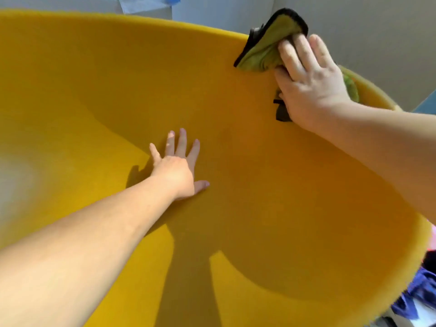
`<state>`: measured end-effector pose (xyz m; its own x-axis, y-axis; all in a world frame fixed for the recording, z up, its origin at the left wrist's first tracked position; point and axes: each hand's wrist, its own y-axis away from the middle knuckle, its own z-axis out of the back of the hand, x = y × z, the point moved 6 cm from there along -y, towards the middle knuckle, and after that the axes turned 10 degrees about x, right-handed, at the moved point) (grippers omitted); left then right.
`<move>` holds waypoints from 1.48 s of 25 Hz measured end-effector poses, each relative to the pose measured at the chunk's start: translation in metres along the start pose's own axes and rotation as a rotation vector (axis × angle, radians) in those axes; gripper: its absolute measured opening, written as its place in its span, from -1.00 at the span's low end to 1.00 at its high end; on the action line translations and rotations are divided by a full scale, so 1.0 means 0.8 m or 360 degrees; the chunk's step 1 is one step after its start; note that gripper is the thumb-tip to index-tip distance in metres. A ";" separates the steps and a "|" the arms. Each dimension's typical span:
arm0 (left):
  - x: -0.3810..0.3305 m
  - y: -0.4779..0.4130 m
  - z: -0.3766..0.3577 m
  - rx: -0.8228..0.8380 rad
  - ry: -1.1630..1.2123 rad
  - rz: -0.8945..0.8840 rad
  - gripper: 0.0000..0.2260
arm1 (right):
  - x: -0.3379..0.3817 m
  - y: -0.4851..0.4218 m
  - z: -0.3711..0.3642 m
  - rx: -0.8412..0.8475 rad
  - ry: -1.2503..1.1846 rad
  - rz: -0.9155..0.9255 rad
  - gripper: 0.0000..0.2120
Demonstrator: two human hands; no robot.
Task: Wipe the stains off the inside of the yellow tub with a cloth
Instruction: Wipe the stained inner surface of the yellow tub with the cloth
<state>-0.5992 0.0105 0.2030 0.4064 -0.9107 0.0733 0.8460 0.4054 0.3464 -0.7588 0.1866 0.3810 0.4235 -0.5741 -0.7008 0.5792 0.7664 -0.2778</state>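
Observation:
The yellow tub [113,74] fills most of the head view, its inner wall curving from left to right. My right hand [309,83] presses a green cloth with black edging [266,48] against the inner wall close to the rim at the upper right. Part of the cloth sticks up over the rim and a black corner hangs below my palm. My left hand [175,168] lies flat on the tub's inner surface near the middle, fingers spread, holding nothing. No stains are distinguishable on the yellow surface.
A pale wall [368,27] rises behind the tub, with paper and blue tape [151,3] at the top. Blue and purple fabric [415,296] lies outside the rim at the lower right. A blue surface [428,105] shows at the right edge.

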 end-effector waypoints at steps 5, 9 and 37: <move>0.021 -0.020 -0.019 -0.0030 0.0004 -0.0045 0.13 | 0.097 0.033 -0.053 0.0026 -0.0403 0.0003 -0.48; 0.023 -0.019 -0.024 -0.0054 -0.0022 -0.0076 0.09 | 0.157 0.081 -0.059 0.0088 -0.0344 0.0534 -0.40; 0.410 0.183 -0.010 -0.0241 -0.0593 0.0583 -0.80 | 0.544 -0.161 0.303 0.0136 -0.2241 0.0455 -0.08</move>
<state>-0.3391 -0.2285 0.2704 0.5574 -0.6627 0.5001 0.7233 0.6834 0.0993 -0.4800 -0.2320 0.2712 0.8244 -0.2474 0.5091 0.3763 0.9114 -0.1663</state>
